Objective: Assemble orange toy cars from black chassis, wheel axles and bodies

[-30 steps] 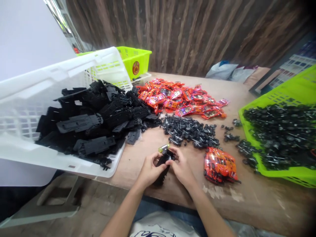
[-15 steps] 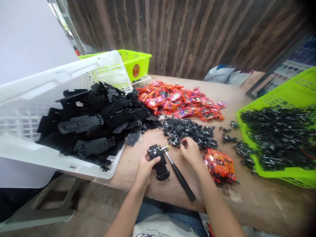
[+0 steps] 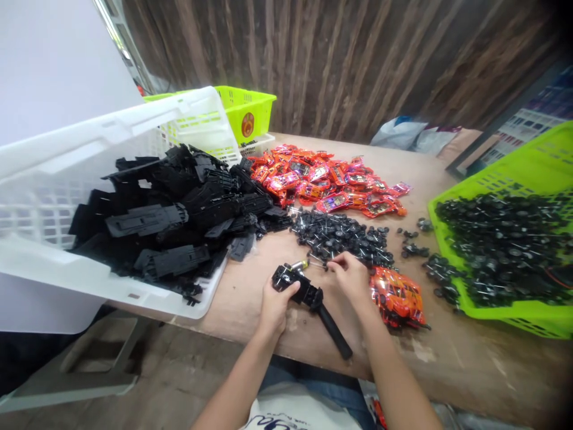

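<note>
My left hand (image 3: 274,310) is closed round a black plastic toy car chassis (image 3: 307,291), thumb on top, tilted over the hammer. Between the fingertips of my right hand (image 3: 351,279) is a thin metal wheel axle (image 3: 318,261), pointing left towards the chassis but apart from it. The hammer (image 3: 335,333) lies on the table, its black handle towards me and its yellow-tipped head partly behind the chassis. Just beyond my right hand spreads a heap of black wheels on axles (image 3: 342,235). An orange toy car body (image 3: 398,294) lies right of my right wrist.
A tipped white crate (image 3: 197,307) spills black chassis at left. Orange car shells (image 3: 322,173) are heaped at the back of the table (image 3: 430,197). At right a green basket (image 3: 474,310) holds wheel axles; another green basket (image 3: 257,107) stands behind.
My left hand has moved slightly right, turning the chassis so it now covers the hammer's middle. My right hand has drawn back a little from the heap, with an axle now showing in its fingers.
</note>
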### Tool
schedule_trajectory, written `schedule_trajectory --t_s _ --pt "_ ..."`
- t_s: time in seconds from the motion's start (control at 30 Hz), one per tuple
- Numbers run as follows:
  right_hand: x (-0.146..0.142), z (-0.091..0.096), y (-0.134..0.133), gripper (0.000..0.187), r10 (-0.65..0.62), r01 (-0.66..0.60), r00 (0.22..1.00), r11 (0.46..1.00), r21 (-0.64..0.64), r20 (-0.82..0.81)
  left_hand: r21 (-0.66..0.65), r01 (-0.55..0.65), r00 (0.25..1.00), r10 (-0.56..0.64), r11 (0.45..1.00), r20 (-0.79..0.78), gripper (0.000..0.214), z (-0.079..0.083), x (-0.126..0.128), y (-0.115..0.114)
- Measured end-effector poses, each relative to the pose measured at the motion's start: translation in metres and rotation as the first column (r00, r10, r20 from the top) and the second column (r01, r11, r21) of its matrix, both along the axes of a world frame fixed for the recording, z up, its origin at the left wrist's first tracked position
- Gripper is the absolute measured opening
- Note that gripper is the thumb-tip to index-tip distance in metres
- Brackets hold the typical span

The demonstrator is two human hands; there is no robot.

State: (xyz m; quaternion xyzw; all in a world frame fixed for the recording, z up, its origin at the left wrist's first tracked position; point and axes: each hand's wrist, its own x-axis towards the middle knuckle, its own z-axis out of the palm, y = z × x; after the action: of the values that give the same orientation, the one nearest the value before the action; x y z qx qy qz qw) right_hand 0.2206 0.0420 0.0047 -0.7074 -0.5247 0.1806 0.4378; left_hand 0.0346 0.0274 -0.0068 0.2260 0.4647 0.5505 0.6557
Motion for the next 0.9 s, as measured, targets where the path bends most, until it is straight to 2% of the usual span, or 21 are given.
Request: schedule_trajectory --t_s 0.1,0.17,0.3,0.37,0.5,0.67,0.9 --pt "-0.004 0.006 -0.006 0.027 -0.046 0.045 0.999 0.998 0.039 0.016 0.014 -0.040 0.999 0.040 0.999 -0.005 0.055 0.003 0.002 0.001" --pt "-0.013 0.013 -0.013 0.025 -0.022 0.019 0.999 0.997 0.075 0.036 0.012 -0.057 0.998 0.057 0.998 -0.005 0.056 0.004 0.003 0.001" --pt "-0.043 0.021 -0.039 0.015 0.208 -0.226 0.970 0.962 0.154 0.125 0.018 -0.049 0.999 0.048 0.999 0.015 0.053 0.004 0.005 0.000" --pt "-0.058 0.018 -0.051 0.012 0.260 -0.299 0.943 0.936 0.187 0.207 0.045 -0.047 0.999 0.046 0.998 0.023 0.050 0.003 0.005 -0.002" --pt "-0.070 0.011 -0.064 0.012 0.173 -0.252 0.933 0.940 0.228 0.316 0.082 -0.055 0.998 0.053 0.995 0.019 0.045 0.004 0.006 -0.005" --pt "-0.068 0.012 -0.064 0.013 0.110 -0.231 0.919 0.928 0.291 0.378 0.068 -0.075 0.997 0.073 0.995 0.040 0.044 0.008 0.008 -0.004" --pt "-0.073 0.011 -0.072 0.010 0.176 -0.257 0.903 0.952 0.164 0.393 0.085 -0.090 0.994 0.085 0.992 0.065 0.044 0.007 0.008 -0.001"
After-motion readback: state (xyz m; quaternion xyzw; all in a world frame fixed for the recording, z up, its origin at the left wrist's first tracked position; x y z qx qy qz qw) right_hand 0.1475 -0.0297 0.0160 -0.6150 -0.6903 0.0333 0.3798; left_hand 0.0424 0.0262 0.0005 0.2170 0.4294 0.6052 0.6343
